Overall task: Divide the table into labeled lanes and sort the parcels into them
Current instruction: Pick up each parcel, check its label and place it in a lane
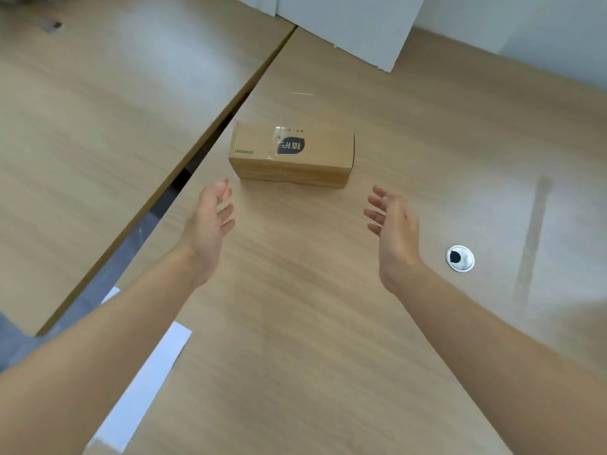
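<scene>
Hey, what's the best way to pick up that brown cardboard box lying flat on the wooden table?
Probably by its two short ends, one palm on each, coming from the near side. The brown cardboard box lies flat, long side toward the person; the left hand and right hand hover open, palms inward, short of it.

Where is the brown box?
In the head view the brown box lies on the table, just past the left hand and right hand, near the table's left edge.

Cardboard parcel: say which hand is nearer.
Left. The left hand reaches just short of the cardboard parcel at its near left corner; the right hand is farther off its near right corner.
</scene>
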The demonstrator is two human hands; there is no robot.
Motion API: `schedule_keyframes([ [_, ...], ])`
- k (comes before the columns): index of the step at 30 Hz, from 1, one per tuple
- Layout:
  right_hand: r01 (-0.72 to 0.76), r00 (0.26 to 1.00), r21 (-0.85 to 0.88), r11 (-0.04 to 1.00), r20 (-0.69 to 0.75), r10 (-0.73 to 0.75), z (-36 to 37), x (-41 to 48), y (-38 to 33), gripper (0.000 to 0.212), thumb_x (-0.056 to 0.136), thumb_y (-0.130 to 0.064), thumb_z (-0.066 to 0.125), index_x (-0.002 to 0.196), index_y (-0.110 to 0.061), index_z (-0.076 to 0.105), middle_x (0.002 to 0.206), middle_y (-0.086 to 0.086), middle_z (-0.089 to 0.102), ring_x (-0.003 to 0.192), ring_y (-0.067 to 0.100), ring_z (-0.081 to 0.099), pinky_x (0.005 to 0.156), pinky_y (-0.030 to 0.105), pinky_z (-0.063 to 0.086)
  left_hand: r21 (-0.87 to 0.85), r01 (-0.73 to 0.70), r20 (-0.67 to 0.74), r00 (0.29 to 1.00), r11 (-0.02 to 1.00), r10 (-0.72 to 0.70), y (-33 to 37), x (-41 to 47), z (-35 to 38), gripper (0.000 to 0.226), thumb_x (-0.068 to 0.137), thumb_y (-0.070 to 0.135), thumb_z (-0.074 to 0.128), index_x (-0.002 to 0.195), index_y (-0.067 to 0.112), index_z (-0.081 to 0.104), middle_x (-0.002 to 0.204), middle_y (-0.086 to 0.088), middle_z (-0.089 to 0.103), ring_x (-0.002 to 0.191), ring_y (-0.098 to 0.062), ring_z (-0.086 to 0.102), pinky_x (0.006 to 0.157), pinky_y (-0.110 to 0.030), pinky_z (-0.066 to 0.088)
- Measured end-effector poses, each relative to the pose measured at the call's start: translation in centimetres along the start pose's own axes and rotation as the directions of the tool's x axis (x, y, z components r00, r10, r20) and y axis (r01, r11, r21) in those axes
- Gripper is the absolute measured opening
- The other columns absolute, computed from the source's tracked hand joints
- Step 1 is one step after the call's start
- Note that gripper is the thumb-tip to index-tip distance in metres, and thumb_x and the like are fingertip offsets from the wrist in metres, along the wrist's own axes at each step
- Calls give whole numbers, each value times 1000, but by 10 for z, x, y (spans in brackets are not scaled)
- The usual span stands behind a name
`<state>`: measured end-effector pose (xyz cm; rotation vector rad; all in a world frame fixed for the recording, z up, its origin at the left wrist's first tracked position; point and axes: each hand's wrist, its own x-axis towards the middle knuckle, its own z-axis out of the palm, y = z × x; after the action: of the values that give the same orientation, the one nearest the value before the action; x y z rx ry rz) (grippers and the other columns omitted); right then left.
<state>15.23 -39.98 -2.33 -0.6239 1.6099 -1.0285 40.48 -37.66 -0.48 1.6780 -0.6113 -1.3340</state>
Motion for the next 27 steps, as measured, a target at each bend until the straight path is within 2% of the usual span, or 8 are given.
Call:
schedule_keyframes([
  [3,-2,1000,-4,1000,-4,2,31,37,-1,35,104,-27,46,133,-26,65,145,-4,62,132,15,59,118,39,43,-18,31,-2,1000,999,-31,7,50,-6,51,106,42,34,155,26,40,159,2,41,145,-21,39,119,-42,34],
  [6,-18,1000,-18,1000,5,18,49,65,1,48,109,-21,42,156,-17,49,162,-8,47,145,12,47,126,41,33,-47,52,-9,999,998,-52,10,88,-4,50,103,43,40,150,28,46,153,5,46,143,-21,41,112,-39,38],
  [9,-32,998,-31,999,47,34,59,87,2,46,109,-23,42,154,-20,52,164,-8,45,150,12,42,128,40,30,-31,34,27,999,999,-33,11,116,2,49,99,46,37,143,33,55,146,9,55,139,-18,45,113,-40,36],
  [11,-13,996,-36,999,89,16,64,96,3,40,109,-22,42,144,-26,62,157,-8,54,144,7,48,124,32,34,-25,27,41,999,999,-26,11,129,6,48,100,45,32,140,35,59,142,10,60,137,-16,48,114,-42,34],
  [13,38,995,-29,999,97,-35,66,100,8,38,111,-18,42,143,-22,63,143,-8,65,125,-5,58,109,15,43,-37,31,26,999,999,-30,10,137,8,48,102,44,31,140,35,58,140,10,62,135,-18,51,116,-44,35],
  [15,59,997,-2,998,55,-59,64,100,13,33,111,-16,45,138,-20,64,128,-11,70,107,-13,63,96,8,47,-32,23,20,1000,999,-22,7,136,8,47,102,43,32,141,33,57,139,8,63,133,-19,53,116,-44,36],
  [21,108,994,4,994,-21,-107,40,66,7,31,108,-19,53,136,-13,65,116,-14,71,102,-7,65,97,16,49,-29,-3,60,998,1000,5,11,102,6,46,101,41,35,137,25,57,136,1,64,128,-21,59,115,-45,38],
  [27,221,971,15,975,-97,-218,-13,-3,-38,33,104,-27,57,132,-14,67,122,-4,71,114,9,65,114,36,49,-56,-86,146,985,995,94,45,30,17,41,103,38,34,130,23,60,131,0,66,124,-23,61,114,-45,40],
])
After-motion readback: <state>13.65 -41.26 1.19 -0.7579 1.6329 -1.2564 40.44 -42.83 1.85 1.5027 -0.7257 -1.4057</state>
